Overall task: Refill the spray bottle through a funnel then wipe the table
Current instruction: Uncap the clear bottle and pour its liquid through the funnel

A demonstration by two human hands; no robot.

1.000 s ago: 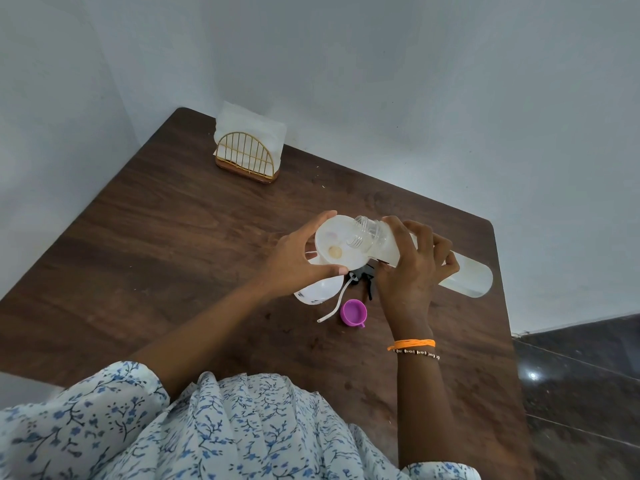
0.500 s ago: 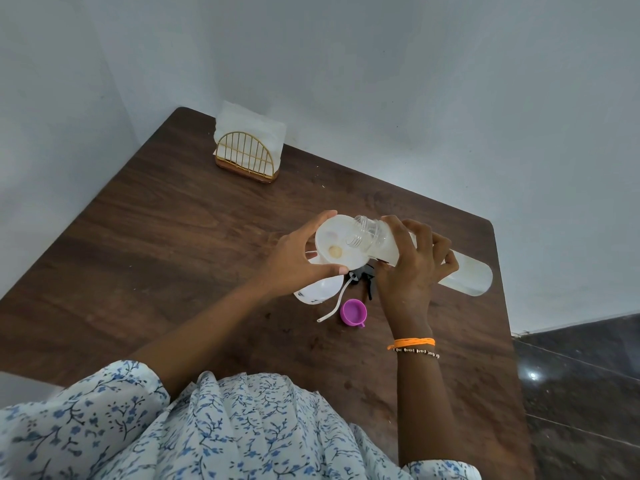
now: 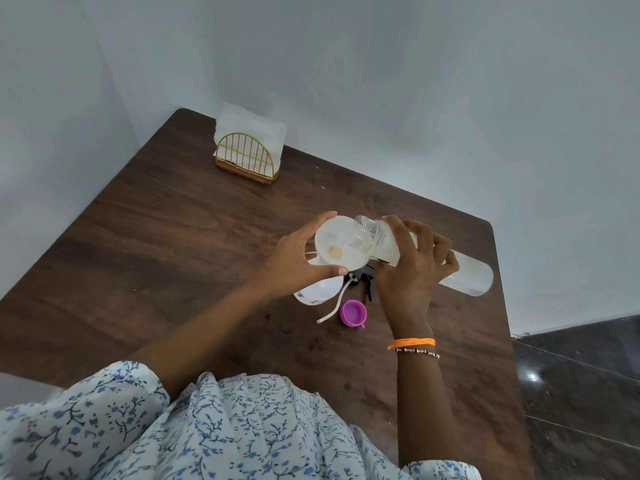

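**Near the right edge of the worktop: pouring over the funnel**

Toward the right edge of the dark wooden worktop (image 3: pixel 173 237), the left hand (image 3: pixel 294 261) holds the white funnel (image 3: pixel 337 245) by its rim, thumb and fingers curled round it. The spray bottle (image 3: pixel 317 292) stands beneath, mostly hidden by that hand and the funnel, so its neck cannot be seen. The right hand (image 3: pixel 414 271) grips a long translucent refill bottle (image 3: pixel 464 275), tilted with its open mouth over the funnel bowl; whether liquid is flowing is hard to make out. The black spray head (image 3: pixel 363 277), with its white dip tube, lies partly hidden behind the right hand, just beside a purple cap (image 3: pixel 352 313). A napkin holder (image 3: pixel 247 161) stands at the far left corner.
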